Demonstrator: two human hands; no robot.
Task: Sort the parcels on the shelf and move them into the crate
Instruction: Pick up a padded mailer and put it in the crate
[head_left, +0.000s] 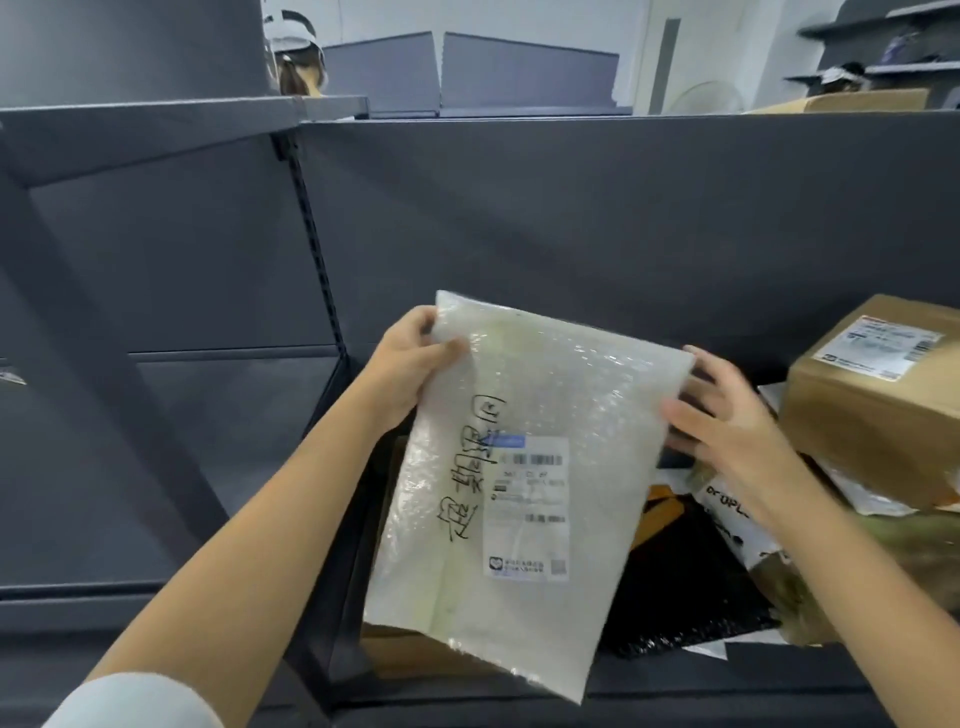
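One translucent bubble-wrap mailer (509, 467) was pinched at eleven o'clock by the left grip (410, 358). The right grip (727, 421), spread, touched its three-o'clock edge. One brown cardboard box (872, 405) sat beyond.

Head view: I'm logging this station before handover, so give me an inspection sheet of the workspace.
Surface: dark grey shelf, parcels piled at right.
Job's things: bubble mailer held up; cardboard box, black bag in the pile; crate not in view.
Clutter: nothing seen.
Hands: left hand pinches the mailer's top corner; right hand open at its right edge.
Cables: nothing seen.
Surroundings: grey back panel; person in a cap behind.
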